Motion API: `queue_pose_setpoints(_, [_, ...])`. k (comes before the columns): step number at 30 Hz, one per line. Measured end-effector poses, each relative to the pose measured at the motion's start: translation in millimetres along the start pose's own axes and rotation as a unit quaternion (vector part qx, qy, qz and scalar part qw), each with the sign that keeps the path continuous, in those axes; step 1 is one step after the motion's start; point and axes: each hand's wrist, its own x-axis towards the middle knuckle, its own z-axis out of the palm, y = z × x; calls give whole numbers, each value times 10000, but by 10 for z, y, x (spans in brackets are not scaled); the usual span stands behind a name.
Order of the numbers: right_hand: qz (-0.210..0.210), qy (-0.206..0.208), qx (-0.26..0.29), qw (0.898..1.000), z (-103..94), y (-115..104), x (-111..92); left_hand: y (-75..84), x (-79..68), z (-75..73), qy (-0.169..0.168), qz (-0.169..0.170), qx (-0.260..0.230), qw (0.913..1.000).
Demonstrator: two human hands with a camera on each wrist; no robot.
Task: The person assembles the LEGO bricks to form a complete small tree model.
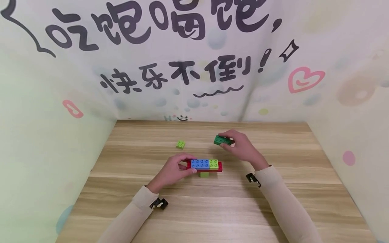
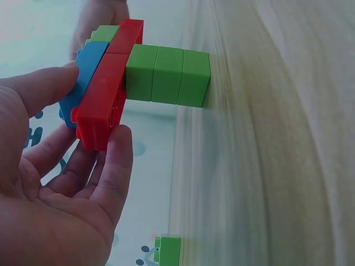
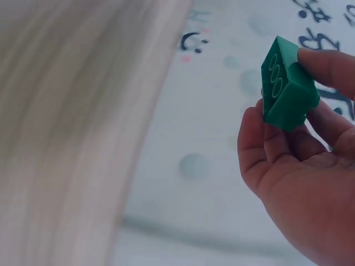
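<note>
My left hand (image 1: 173, 171) grips the left end of a toy-brick build, thumb on one side and fingers on the other. A blue brick (image 1: 199, 164) and a lime-green brick (image 1: 213, 164) sit side by side on its red bricks (image 2: 102, 105). Under the red layer, a column of three green bricks (image 2: 168, 76) reaches down to the tabletop, as the left wrist view shows. Behind and to the right, my right hand (image 1: 242, 146) pinches a dark green brick (image 3: 288, 86) between thumb and fingers, raised off the table. Its hollow underside shows in the right wrist view.
A small lime-green brick (image 1: 180, 144) lies loose on the wooden table (image 1: 212, 209), behind the build. Printed white walls (image 1: 182, 101) enclose the table at the back and both sides. Dark wrist cameras (image 1: 159, 203) are strapped at both sleeves.
</note>
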Motion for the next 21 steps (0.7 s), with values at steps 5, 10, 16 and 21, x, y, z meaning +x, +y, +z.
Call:
queue_pose_setpoints(5, [-324,-75,-11,9994,4,-209,-47,-10,4,11,30,-74,4,10000])
queue_pose_setpoints(10, [-578,-107,20,9983,30,-385,-104,-19,4,8,26,-73,-63,10000])
queue_pose_setpoints(16, [-828,-170,-1,9964,95,-497,-173,-28,17,9,-20,-33,-64,10000])
queue_pose_setpoints(21, [-916,-370,73,9951,154,-564,-198,-34,7,1,-47,-75,-66,9999])
